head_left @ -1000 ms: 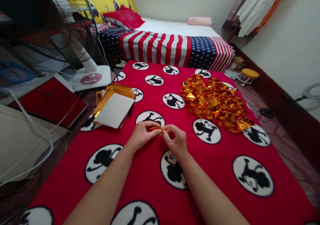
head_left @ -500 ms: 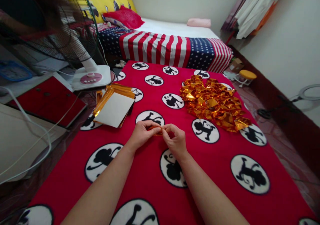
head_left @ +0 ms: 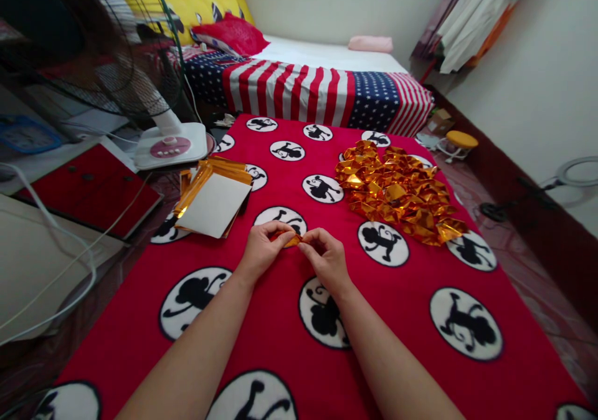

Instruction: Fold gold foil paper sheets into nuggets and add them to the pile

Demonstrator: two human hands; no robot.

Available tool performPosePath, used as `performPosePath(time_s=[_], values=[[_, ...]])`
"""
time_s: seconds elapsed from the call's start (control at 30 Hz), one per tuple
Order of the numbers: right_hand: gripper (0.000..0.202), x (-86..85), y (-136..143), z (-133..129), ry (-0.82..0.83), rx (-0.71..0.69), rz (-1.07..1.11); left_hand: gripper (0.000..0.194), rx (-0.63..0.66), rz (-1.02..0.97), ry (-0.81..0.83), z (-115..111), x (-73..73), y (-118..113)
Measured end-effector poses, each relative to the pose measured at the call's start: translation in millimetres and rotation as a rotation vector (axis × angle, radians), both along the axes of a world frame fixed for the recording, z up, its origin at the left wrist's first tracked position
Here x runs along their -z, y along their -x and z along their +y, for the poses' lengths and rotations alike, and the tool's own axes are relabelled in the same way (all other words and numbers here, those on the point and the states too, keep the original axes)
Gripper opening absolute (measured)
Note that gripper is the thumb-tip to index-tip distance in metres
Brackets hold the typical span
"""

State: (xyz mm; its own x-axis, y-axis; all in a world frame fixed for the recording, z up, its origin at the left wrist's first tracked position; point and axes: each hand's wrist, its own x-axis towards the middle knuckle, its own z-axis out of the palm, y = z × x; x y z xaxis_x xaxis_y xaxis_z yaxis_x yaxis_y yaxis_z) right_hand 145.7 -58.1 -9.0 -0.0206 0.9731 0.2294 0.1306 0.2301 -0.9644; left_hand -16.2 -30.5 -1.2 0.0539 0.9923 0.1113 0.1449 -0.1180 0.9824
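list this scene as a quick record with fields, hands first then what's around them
left hand: holds small gold foil piece
right hand: fingertips at the same piece's right end
surface: red cloth with black figures in white circles
left side: stack of gold sheets, pale card on top
right side: pile of folded gold foil
beyond stack: fan

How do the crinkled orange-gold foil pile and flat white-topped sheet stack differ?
The foil pile is puffed and faceted; the sheet stack lies flat. The pile gleams gold; the stack shows a white top. The pile covers more red patterned cloth than the stack. Both show shiny gold.
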Motion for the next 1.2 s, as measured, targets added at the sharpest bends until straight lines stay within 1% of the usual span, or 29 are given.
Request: performPosePath(time_s=[0.13, 0.3, 0.47, 0.53, 0.6, 0.7, 0.8, 0.93, 0.97, 1.1, 1.2], values=[[0.007, -0.8, -1, 1, -0.011, 0.037, -0.009, 0.013, -0.005, 0.037, -0.043, -2, -2.5, -2], [0.012, 1.4, 0, 0, 0.086, 0.092, 0.097, 0.011, -0.019, 0.091, -0.112, -4, -3.2, -5], [0.016, 1.3, 0, 0, 0.129, 0.116, 0.183, 0.011, -0.038, 0.121, -0.122, -5, -2.5, -6], [0.015, 0.0, 0, 0, 0.106, 0.104, 0.163, 0.01, -0.044, 0.121, -0.125, -5, -3.2, -6], [0.012, -1.2, 1, 0, 0.062, 0.081, 0.099, 0.01, -0.039, 0.118, -0.13, -5, -4.2, -6], [0.013, -1.2, 2, 1, 0.039, 0.041, 0.004, 0.009, 0.008, 0.127, -0.136, -6, -5.1, -7], [0.01, 0.5, 1, 1, 0.049, 0.06, -0.041, 0.011, 0.04, 0.097, -0.079, -6, -4.1, -8], [0.011, 1.2, -4, 2, 0.035, 0.194, 0.043, 0.036, 0.024, -0.003, 0.028, -5, -2.4, -9], [0.011, 1.0, -6, 2, 0.033, 0.218, 0.062, 0.036, 0.021, 0.002, 0.032, -5, -2.3, -8], [0.013, 0.7, -9, 3, 0.04, 0.258, 0.089, 0.022, 0.001, 0.076, 0.033, -5, -2.7, -5], [0.013, 1.1, -9, 4, 0.036, 0.27, 0.097, 0.024, -0.015, 0.08, 0.039, -5, -3.1, -4]])
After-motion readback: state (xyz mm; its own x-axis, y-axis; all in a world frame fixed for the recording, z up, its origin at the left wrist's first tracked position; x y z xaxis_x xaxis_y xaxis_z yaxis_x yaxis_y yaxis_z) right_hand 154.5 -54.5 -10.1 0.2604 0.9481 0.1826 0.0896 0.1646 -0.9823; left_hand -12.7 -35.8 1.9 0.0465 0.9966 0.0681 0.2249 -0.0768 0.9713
